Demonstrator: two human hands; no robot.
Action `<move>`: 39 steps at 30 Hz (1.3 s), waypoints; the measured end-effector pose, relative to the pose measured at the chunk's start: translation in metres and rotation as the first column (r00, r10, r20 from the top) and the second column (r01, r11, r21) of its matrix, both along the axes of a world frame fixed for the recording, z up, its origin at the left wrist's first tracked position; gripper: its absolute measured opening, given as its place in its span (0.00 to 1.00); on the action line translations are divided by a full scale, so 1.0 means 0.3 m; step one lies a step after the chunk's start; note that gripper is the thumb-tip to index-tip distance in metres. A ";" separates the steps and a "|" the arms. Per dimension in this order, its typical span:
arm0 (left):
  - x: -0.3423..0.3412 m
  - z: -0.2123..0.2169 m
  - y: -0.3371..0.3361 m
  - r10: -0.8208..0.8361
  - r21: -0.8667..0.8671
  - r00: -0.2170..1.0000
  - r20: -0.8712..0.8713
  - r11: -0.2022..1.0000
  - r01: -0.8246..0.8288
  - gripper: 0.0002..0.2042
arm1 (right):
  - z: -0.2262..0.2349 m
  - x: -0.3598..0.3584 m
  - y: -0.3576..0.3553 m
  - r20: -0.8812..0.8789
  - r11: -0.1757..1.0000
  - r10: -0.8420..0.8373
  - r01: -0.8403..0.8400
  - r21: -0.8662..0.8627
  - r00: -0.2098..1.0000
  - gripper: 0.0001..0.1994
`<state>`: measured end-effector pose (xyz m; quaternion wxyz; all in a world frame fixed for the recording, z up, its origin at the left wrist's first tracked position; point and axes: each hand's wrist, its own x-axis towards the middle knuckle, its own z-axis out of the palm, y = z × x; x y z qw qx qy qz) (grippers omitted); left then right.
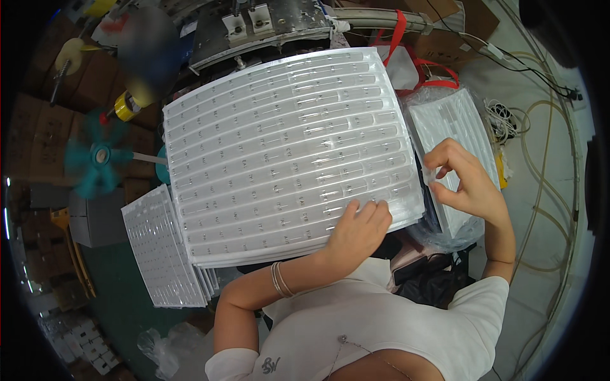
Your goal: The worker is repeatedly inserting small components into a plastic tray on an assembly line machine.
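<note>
A large white sheet [279, 159] with rows of long, clear blister pockets lies before me on a stack of similar sheets. Thin slender items show inside the pockets, too small to name. My left hand [359, 232] rests on the sheet's lower right part, fingers apart and bent lightly against it, gripping nothing. Just off the sheet's right edge, my right hand [467, 184] is closed in a pinch between thumb and forefinger. A small pale, translucent bit shows at those fingertips; its kind is unclear.
At the right stands a clear plastic bag [467, 120] with white blister sheets inside. More sheets [162, 254] are stacked lower left. A metal machine [254, 32] sits behind the sheet, a teal fan [98, 152] on the left. Red straps [438, 82] and cables [505, 120] lie far right.
</note>
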<state>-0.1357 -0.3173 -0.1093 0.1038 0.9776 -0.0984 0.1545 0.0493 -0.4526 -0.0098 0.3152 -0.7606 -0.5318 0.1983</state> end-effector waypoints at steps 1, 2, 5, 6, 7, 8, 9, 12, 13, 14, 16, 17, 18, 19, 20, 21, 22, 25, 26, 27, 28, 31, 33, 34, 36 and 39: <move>-0.001 -0.013 -0.001 0.007 0.003 1.000 0.004 1.000 -0.007 0.17 | 0.001 0.001 0.013 -0.076 0.997 -0.072 0.073 0.012 0.994 0.12; -0.009 -0.009 -0.001 0.054 -0.014 0.996 -0.078 0.998 -0.055 0.17 | 0.011 -0.003 0.024 -0.091 0.996 -0.079 0.082 0.027 0.993 0.09; -0.040 0.008 -0.003 0.114 -0.021 0.979 -0.168 0.993 -0.119 0.19 | 0.016 0.015 0.072 -0.002 0.994 -0.033 0.033 0.104 0.999 0.08; -0.046 0.006 0.000 0.108 -0.036 0.977 -0.183 0.993 -0.117 0.20 | 0.017 0.018 0.095 0.008 0.992 -0.025 0.024 0.123 1.000 0.08; -0.060 0.011 0.003 0.121 -0.014 0.978 -0.170 0.992 -0.126 0.20 | 0.022 0.014 0.119 0.006 0.980 -0.065 0.062 0.190 0.998 0.08; -0.078 0.007 0.012 0.121 -0.027 0.981 -0.154 0.992 -0.127 0.20 | 0.018 0.019 0.155 -0.003 0.961 -0.094 0.092 0.259 0.996 0.07; -0.094 0.008 0.024 0.122 -0.037 0.983 -0.136 0.991 -0.129 0.20 | 0.024 0.033 0.184 0.006 0.955 -0.076 0.071 0.289 0.997 0.07; -0.145 0.053 0.076 0.100 -0.177 0.985 -0.140 0.976 -0.124 0.20 | 0.046 0.088 0.264 -0.287 0.834 -0.079 0.221 0.505 0.955 0.12; -0.149 0.080 0.117 0.117 -0.155 0.985 -0.127 0.978 -0.136 0.20 | 0.029 0.102 0.312 -0.279 0.825 -0.058 0.204 0.527 0.959 0.12; -0.150 0.116 0.165 0.115 -0.260 0.984 -0.139 0.954 -0.149 0.21 | -0.009 0.117 0.357 -0.171 0.913 -0.058 0.121 0.389 0.984 0.13; -0.160 0.202 0.271 0.167 -0.336 0.974 -0.152 0.918 -0.210 0.20 | -0.044 0.123 0.415 -0.057 0.969 -0.036 0.049 0.241 0.998 0.14; -0.168 0.218 0.338 0.176 -0.319 0.974 -0.142 0.923 -0.213 0.20 | -0.057 0.119 0.446 -0.092 0.975 -0.019 0.038 0.220 0.996 0.14; -0.170 0.221 0.402 0.269 -0.288 0.956 -0.117 0.912 -0.292 0.20 | -0.058 0.128 0.479 -0.122 0.981 0.000 0.024 0.195 0.993 0.13; -0.158 0.218 0.462 0.355 -0.262 0.931 -0.089 0.893 -0.366 0.20 | -0.044 0.144 0.511 -0.111 0.978 0.007 0.016 0.208 0.994 0.13; -0.143 0.209 0.516 0.362 -0.260 0.929 -0.083 0.892 -0.371 0.20 | -0.027 0.153 0.536 -0.254 0.964 -0.009 0.076 0.255 0.967 0.13; -0.125 0.197 0.578 0.423 -0.215 0.906 -0.018 0.883 -0.417 0.20 | -0.017 0.158 0.559 -0.394 0.945 -0.020 0.145 0.292 0.919 0.13; -0.097 0.189 0.632 0.476 -0.176 0.878 0.048 0.869 -0.462 0.20 | -0.045 0.173 0.591 -0.352 0.938 -0.010 0.130 0.321 0.936 0.13; 0.054 0.212 0.761 0.560 -0.149 0.802 0.208 0.828 -0.540 0.20 | -0.069 0.175 0.663 -0.194 0.931 -0.063 0.128 0.343 0.979 0.13; 0.112 0.227 0.797 0.592 -0.159 0.768 0.243 0.806 -0.571 0.20 | -0.087 0.185 0.691 -0.191 0.915 -0.067 0.136 0.379 0.979 0.13; 0.180 0.244 0.829 0.618 -0.177 0.736 0.278 0.786 -0.593 0.21 | -0.093 0.194 0.708 -0.172 0.916 -0.075 0.136 0.378 0.982 0.13; 0.248 0.255 0.863 0.614 -0.193 0.735 0.290 0.789 -0.583 0.21 | -0.096 0.198 0.725 -0.146 0.898 -0.114 0.165 0.407 0.983 0.14; 0.405 0.253 0.980 0.568 -0.071 0.589 0.575 0.751 -0.656 0.20 | -0.080 0.189 0.805 -0.104 0.869 -0.162 0.192 0.455 0.981 0.15; 0.475 0.256 1.031 0.610 -0.015 0.622 0.491 0.720 -0.694 0.19 | -0.057 0.202 0.853 0.116 0.853 -0.213 0.127 0.506 0.970 0.14; 0.495 0.259 1.034 0.525 0.046 0.624 0.579 0.743 -0.668 0.16 | -0.059 0.215 0.880 0.174 0.833 -0.240 0.110 0.543 0.955 0.13; 0.466 0.277 1.008 0.502 0.043 0.663 0.555 0.779 -0.625 0.14 | -0.040 0.218 0.946 0.262 0.784 -0.285 0.067 0.617 0.922 0.13; 0.346 0.312 0.890 0.391 0.017 0.765 0.512 0.885 -0.464 0.13 | -0.016 0.223 1.041 0.387 0.693 -0.383 -0.016 0.721 0.839 0.11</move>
